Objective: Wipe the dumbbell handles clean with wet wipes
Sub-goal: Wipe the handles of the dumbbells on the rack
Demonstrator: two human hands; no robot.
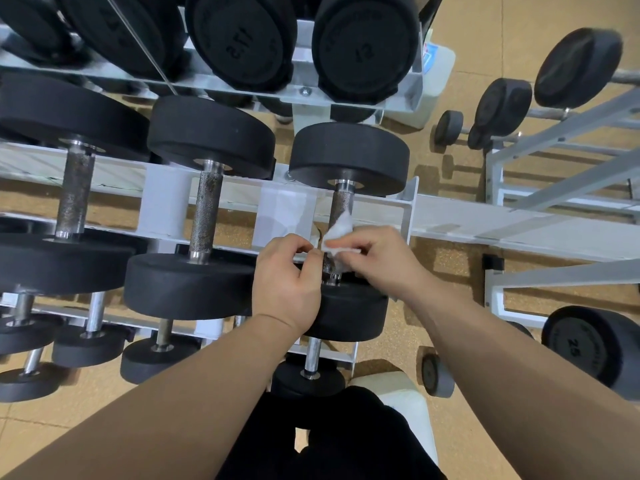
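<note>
The right hand (377, 258) pinches the wet wipe (341, 230) against the dumbbell handle (341, 202), just past its fingers. The left hand (284, 275), close beside it, curls and seems to pinch the wipe's edge. The wiping looks just begun. Next, I think, wrap it round and rub.

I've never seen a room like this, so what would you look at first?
Right in the middle, the left hand and right hand hold a white wipe against a dumbbell handle at the right end of the rack. All around sit rows of big black dumbbells, with more on a second rack at the far right.
</note>
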